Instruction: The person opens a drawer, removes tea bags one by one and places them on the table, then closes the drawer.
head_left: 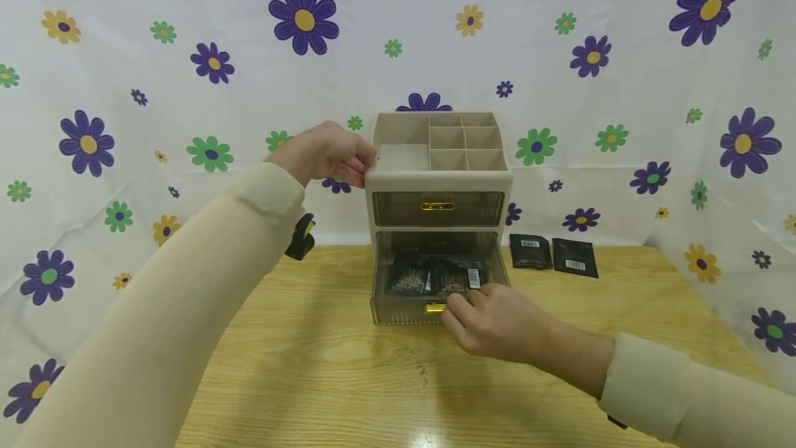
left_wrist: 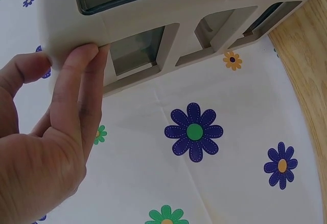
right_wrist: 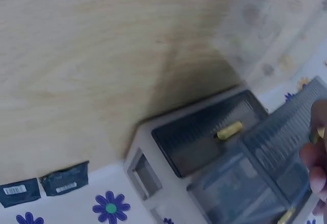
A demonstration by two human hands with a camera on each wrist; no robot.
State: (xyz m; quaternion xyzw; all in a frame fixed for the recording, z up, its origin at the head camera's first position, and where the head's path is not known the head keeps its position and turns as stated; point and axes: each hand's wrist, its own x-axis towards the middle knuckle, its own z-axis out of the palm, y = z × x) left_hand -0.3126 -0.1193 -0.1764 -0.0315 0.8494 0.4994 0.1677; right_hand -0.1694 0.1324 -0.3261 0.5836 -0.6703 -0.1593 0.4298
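Observation:
A beige desktop organizer (head_left: pixel 438 180) stands against the curtain, with smoky see-through drawers and gold handles. Its middle drawer (head_left: pixel 398 310) is pulled out, and black packets (head_left: pixel 452 277) with white print lie inside. My right hand (head_left: pixel 497 320) holds this drawer at its front, fingers curled at the gold handle (head_left: pixel 434 308). At the organizer's upper left corner, my left hand (head_left: pixel 332 152) grips the frame, thumb on one side and fingers on the other in the left wrist view. The upper drawer (head_left: pixel 404 209) is pushed in; so is the bottom drawer (right_wrist: pixel 204 132), seen in the right wrist view.
Two black packets (head_left: pixel 531 252) with barcode labels lie on the wooden table (head_left: pixel 298 358), right of the organizer. Open compartments (head_left: pixel 448 138) top the organizer. A white curtain (head_left: pixel 249 102) with printed flowers hangs close behind and along the sides.

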